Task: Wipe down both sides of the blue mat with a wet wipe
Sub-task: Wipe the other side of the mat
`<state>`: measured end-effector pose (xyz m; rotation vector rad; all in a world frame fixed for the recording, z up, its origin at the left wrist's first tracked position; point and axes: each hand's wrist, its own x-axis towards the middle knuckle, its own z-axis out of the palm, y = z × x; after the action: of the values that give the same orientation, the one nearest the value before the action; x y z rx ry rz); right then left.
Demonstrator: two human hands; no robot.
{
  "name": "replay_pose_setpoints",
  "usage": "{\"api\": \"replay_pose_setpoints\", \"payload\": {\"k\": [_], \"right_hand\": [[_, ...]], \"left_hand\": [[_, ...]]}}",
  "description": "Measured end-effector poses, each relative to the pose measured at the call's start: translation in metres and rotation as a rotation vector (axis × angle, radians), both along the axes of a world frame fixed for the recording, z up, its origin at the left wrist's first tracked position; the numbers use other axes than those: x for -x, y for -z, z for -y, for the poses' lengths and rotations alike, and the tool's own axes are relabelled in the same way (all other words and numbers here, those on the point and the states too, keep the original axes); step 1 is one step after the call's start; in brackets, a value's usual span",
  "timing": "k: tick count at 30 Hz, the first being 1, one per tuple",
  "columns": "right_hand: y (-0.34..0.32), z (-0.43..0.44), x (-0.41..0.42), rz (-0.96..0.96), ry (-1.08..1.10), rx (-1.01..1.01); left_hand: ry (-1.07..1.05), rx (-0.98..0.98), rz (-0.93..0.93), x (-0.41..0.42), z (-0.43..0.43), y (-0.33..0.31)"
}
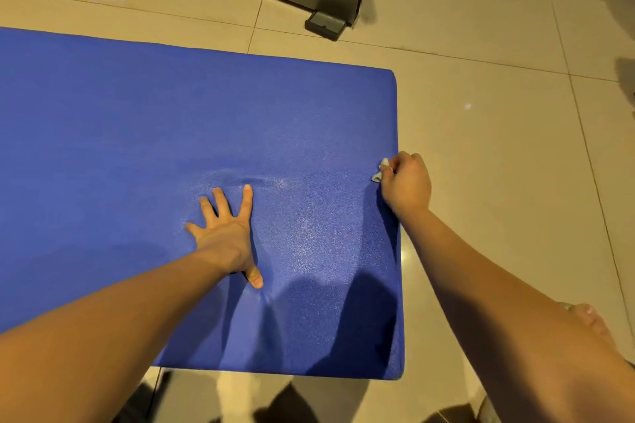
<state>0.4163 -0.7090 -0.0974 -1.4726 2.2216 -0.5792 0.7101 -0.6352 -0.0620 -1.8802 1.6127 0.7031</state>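
Pinched in the curled right hand (407,184), the wet wipe (380,171) met the right edge of the floor-laid blue mat (171,120), left hand (225,230) pressing flat with fingers spread; underside apparently still unwiped.

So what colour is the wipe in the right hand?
White wet wipe, bunched in the right hand; head view.

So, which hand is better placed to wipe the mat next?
Right. The right hand grips the wet wipe at the right edge of the blue mat; the left hand lies flat on the mat, fingers spread, holding nothing.
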Motion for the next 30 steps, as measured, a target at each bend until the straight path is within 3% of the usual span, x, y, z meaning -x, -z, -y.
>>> {"api": "replay_pose_setpoints", "payload": {"k": [8,18,26,30], "right_hand": [[0.0,-0.046,0.008,0.205,0.292,-0.066],[0.004,0.005,0.023,0.235,0.314,-0.124],[0.0,-0.091,0.013,0.191,0.195,-0.231],[-0.015,-0.094,0.004,0.173,0.184,-0.249]], "left_hand": [[-0.003,-0.002,0.007,-0.001,0.001,0.002],[0.008,0.008,0.007,-0.003,0.0,0.003],[0.011,-0.019,0.036,-0.001,0.003,0.003],[0.021,-0.021,0.043,-0.001,0.001,-0.001]]}}
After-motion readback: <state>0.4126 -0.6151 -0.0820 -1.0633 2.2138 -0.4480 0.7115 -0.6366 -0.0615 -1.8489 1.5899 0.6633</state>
